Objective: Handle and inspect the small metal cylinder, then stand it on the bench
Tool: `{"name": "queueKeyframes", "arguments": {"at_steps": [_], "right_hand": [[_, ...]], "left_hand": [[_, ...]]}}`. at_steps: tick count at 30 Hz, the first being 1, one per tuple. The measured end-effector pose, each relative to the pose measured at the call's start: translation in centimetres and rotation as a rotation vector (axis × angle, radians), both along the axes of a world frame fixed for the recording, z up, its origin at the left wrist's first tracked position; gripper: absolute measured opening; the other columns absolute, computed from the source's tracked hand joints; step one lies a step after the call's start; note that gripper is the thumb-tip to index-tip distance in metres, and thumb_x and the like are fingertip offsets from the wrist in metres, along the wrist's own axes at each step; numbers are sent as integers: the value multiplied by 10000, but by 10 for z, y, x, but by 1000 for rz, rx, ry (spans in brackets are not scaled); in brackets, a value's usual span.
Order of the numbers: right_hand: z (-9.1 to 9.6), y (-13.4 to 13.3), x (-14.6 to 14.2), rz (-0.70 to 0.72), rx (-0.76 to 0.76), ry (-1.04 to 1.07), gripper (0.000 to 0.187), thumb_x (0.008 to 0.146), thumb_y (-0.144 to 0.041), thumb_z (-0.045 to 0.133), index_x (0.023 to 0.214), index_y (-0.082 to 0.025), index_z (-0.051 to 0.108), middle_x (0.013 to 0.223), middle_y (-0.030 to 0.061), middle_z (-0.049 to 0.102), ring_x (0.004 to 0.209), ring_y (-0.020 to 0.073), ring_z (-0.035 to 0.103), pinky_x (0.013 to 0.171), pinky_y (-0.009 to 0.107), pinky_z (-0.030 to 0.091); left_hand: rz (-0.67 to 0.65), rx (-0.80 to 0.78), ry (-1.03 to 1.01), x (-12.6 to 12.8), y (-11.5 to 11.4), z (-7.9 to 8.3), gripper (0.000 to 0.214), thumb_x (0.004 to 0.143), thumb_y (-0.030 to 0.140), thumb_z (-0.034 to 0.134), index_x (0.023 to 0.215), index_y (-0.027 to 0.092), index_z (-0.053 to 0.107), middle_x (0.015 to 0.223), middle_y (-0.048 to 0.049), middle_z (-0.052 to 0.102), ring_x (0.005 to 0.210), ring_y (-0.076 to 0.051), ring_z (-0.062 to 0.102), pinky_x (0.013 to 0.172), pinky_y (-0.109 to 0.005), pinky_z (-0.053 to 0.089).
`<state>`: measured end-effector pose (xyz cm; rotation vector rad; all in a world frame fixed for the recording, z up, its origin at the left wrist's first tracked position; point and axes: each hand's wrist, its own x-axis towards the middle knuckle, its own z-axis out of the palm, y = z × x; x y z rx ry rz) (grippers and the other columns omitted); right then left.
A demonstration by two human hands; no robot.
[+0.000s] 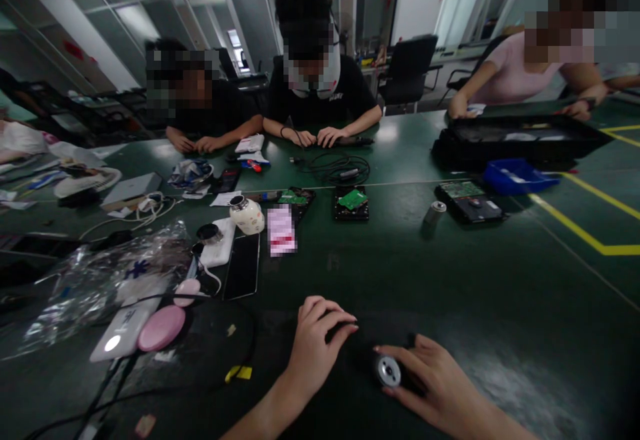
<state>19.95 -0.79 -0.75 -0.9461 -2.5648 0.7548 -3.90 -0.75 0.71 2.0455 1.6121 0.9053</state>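
Though dark, drive (pixel 388 369) between both grips (pixel 317 340) (pixel 433 387)

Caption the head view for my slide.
Left hand and right hand rest on a dark device with a round silver hub on a cluttered green table.

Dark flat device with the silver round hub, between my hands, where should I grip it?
Probably by its opposite side edges, coming from left and right, where the left hand and right hand sit. The dark flat device lies flat on the green table, so its top offers no hold; keep off the silver round hub.
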Motion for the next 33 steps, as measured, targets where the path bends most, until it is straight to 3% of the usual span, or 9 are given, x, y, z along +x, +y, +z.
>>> {"name": "queueKeyframes", "arguments": {"at_steps": [6,10,24,33], "right_hand": [[0,0,-1,-7,-58,47,329,887,-292,595,1193,-204,512,933,36,716,744,175,658,704,328,346],[3,0,-2,-17,-77,64,325,885,-282,599,1189,-208,512,854,12,712,719,167,650,698,320,332],[-4,-1,-1,-29,-101,89,347,887,-292,598,1214,-228,498,990,31,715,805,174,667,746,327,337],[-1,1,0,-26,-93,71,344,891,-301,585,1216,-215,513,912,17,716,733,157,653,702,316,340]], "left_hand": [[-279,84,-197,22,-16,17,90,870,162,649,953,197,660,907,-18,714,880,-183,627,837,-329,421],[-301,73,-182,28,-20,13,95,881,145,632,964,189,649,878,-14,715,801,-163,644,808,-318,407],[-385,121,-185,27,-22,16,126,872,133,640,985,187,627,957,-27,724,884,-171,661,809,-308,393],[-355,113,-225,29,-21,12,117,857,148,658,966,186,639,928,-32,712,845,-174,649,782,-310,431]]}}
